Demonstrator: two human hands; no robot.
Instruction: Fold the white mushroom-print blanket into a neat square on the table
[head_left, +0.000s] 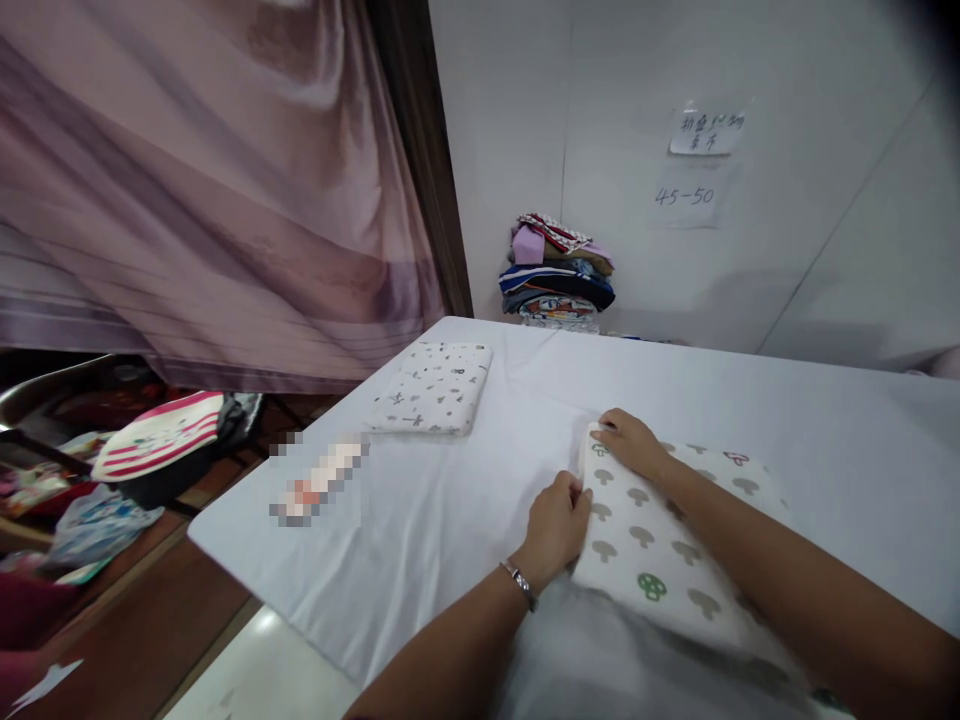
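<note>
A white folded cloth (660, 540) printed with grey, green and red mushrooms lies at the front right of the table. My left hand (556, 520), with a bracelet at the wrist, pinches its left edge. Farther back, my right hand (630, 440) grips the far left corner of the same cloth, the forearm reaching across the print. The near right part of the cloth runs out of clear view and is blurred. To the left sits another folded cloth (435, 388), white with small dark prints, apart from both hands.
The table carries a white tablecloth (517, 400). A pixelated item (321, 482) rests near its left edge. Behind stands a stack of folded clothes (559, 270) against the wall. A pink curtain (300, 200) hangs at left, above a striped item (161, 435) and plastic bags (101, 525).
</note>
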